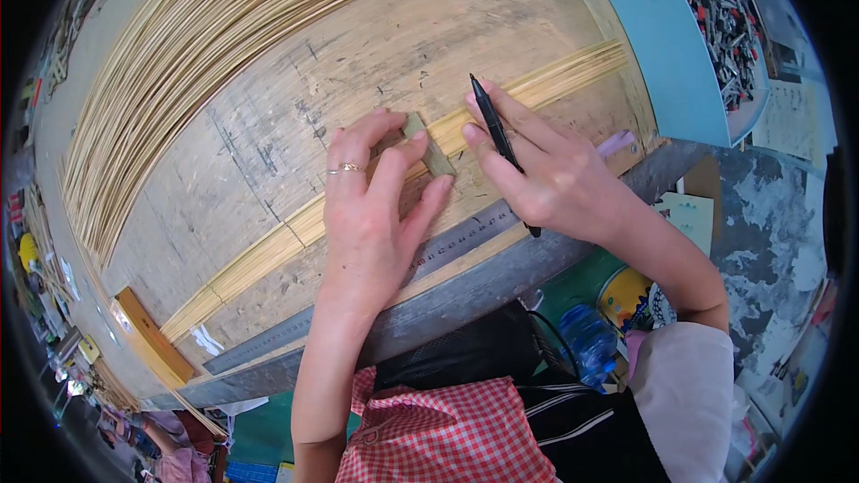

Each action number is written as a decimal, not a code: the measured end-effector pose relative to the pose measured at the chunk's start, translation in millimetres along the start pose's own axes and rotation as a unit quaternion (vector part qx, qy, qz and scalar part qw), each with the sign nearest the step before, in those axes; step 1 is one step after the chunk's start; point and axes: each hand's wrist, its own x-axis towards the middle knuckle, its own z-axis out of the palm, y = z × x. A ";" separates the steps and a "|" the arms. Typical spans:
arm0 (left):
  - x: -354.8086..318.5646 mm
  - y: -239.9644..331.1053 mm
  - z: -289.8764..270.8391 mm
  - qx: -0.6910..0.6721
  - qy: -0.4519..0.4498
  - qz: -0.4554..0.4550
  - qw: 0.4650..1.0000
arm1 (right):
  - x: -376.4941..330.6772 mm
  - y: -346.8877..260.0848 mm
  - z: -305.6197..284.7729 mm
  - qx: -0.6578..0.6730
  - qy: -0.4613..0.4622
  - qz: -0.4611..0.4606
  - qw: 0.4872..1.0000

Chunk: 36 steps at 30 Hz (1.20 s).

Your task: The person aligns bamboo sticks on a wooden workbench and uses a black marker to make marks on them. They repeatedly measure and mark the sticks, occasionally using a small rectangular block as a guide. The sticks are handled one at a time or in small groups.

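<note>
A row of thin pale bamboo strips (309, 223) lies side by side across the wooden board, with dark pen lines drawn across it left of my hands. My left hand (371, 206) presses a short, flat greenish-brown piece (429, 148) crosswise over the strips, fingertips and thumb on it. A ring is on one finger. Just right of it, my right hand (550, 165) grips a black marker pen (497, 130), its tip pointing up and away from the strips. The side of this hand and its fingers rest at the strips.
A long steel ruler (268, 341) lies along the board's near edge. A wooden block (150, 336) sits at the strips' left end. Many more strips (170, 89) are heaped at the far left. A light-blue box wall (658, 45) stands at right beside a bin of small dark parts (716, 13).
</note>
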 end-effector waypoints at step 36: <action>1.2 1.1 -2.5 0.017 -0.005 0.014 1.000 | 13.9 -17.3 5.5 0.388 0.161 0.268 0.867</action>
